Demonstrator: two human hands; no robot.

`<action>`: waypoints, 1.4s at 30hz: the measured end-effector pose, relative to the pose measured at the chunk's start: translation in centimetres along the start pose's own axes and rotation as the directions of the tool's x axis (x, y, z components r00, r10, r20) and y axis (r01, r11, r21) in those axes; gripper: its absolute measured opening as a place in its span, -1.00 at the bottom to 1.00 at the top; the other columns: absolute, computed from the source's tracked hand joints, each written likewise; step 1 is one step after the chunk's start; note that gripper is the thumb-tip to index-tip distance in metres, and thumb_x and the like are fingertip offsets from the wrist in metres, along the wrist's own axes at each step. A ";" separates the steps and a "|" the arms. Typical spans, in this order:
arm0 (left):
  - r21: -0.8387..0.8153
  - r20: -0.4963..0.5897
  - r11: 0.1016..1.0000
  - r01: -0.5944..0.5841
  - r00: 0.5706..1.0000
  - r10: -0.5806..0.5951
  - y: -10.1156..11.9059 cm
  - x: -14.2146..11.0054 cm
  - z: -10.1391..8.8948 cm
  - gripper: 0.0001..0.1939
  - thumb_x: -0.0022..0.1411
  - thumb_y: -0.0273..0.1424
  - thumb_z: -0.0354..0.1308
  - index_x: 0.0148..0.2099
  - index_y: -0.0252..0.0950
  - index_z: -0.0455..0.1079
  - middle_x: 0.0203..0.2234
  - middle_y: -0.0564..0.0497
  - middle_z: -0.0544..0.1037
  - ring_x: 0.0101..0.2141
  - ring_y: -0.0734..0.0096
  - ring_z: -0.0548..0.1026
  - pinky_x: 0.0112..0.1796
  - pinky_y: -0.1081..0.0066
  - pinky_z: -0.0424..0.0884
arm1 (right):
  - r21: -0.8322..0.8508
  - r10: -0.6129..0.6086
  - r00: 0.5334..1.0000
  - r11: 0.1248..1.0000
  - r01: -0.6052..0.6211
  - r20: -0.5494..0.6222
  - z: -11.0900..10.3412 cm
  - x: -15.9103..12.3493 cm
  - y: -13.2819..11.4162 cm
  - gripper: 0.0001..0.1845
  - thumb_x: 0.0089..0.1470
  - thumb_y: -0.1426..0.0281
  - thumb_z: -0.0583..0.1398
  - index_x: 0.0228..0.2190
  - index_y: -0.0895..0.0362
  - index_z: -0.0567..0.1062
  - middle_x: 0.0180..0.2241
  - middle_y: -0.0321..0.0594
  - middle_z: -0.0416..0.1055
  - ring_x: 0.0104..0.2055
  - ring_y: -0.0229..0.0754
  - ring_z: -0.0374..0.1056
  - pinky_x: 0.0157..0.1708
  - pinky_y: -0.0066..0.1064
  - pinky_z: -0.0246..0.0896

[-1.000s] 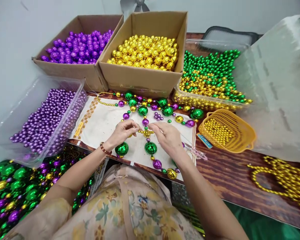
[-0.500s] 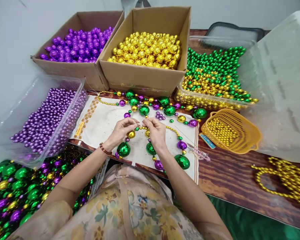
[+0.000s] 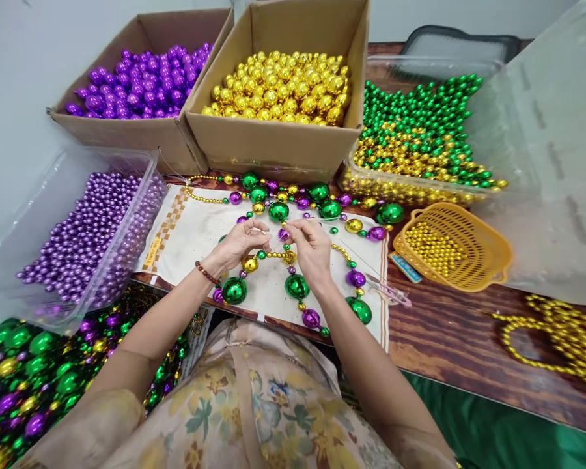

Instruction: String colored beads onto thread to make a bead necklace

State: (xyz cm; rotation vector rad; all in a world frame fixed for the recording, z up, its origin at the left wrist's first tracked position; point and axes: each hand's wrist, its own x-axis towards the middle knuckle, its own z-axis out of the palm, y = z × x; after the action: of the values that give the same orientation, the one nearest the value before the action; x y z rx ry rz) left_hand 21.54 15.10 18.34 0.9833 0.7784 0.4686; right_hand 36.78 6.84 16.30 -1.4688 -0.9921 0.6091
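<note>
My left hand (image 3: 238, 245) and my right hand (image 3: 312, 247) meet over a white cloth (image 3: 200, 238), fingertips pinched close together on a thin thread of a bead strand (image 3: 273, 256). The strand carries small gold beads, large green balls (image 3: 234, 290), (image 3: 296, 286) and purple balls (image 3: 311, 318). It loops below and around both hands. A second run of mixed green, purple and gold beads (image 3: 317, 195) lies along the cloth's far edge.
Cardboard boxes of purple balls (image 3: 137, 85) and gold balls (image 3: 278, 91) stand behind. A clear tub of purple beads (image 3: 78, 241) is left, a tray of green and gold beads (image 3: 420, 140) right, then a yellow basket (image 3: 454, 247). Finished strands (image 3: 24, 378) pile lower left.
My right hand has moved left to meet the left hand, and both have risen slightly toward the far beads. The strand's loop has shifted on the cloth.
</note>
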 end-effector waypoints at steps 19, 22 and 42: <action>0.091 0.104 0.992 -0.091 0.991 0.082 0.6 0.2 -1.0 -0.73 0.05 -0.33 0.41 -0.40 -0.33 0.38 -0.55 0.04 0.56 -0.48 0.49 0.52 -0.29 0.42 0.40 | -0.142 0.036 0.837 0.989 0.050 0.546 -1.4 3.9 -0.4 -0.79 0.09 0.30 0.21 -0.47 0.16 0.55 -0.48 -0.28 0.43 -0.39 -0.26 0.27 -0.35 -0.42 0.07; 0.117 0.085 0.990 -0.080 0.994 0.070 0.8 0.4 -1.4 -0.76 0.03 -0.39 0.41 -0.41 -0.35 0.38 -0.53 0.01 0.58 -0.45 0.47 0.54 -0.26 0.39 0.43 | -0.262 0.042 0.850 0.958 0.115 0.526 -2.3 3.2 -1.0 -0.77 0.13 0.32 0.18 -0.47 0.16 0.57 -0.51 -0.29 0.40 -0.43 -0.27 0.22 -0.40 -0.41 -0.02; 0.487 0.254 0.779 -0.394 0.918 0.306 2.4 -0.6 -1.3 -0.83 0.15 -0.45 0.28 -0.39 -0.28 0.31 -0.42 0.04 0.49 -0.39 0.51 0.47 -0.33 0.45 0.42 | 0.000 0.095 0.882 0.994 -0.107 0.462 -3.4 3.2 -1.0 -0.79 0.10 0.25 0.25 -0.36 0.14 0.60 -0.48 -0.31 0.45 -0.62 -0.39 0.19 -0.63 -0.50 0.05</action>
State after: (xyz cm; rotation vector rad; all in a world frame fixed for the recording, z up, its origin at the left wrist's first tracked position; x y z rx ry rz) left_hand 20.17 16.57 20.23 1.6896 0.5810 0.4963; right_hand 40.98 7.72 18.34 -1.3860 -1.2717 1.0803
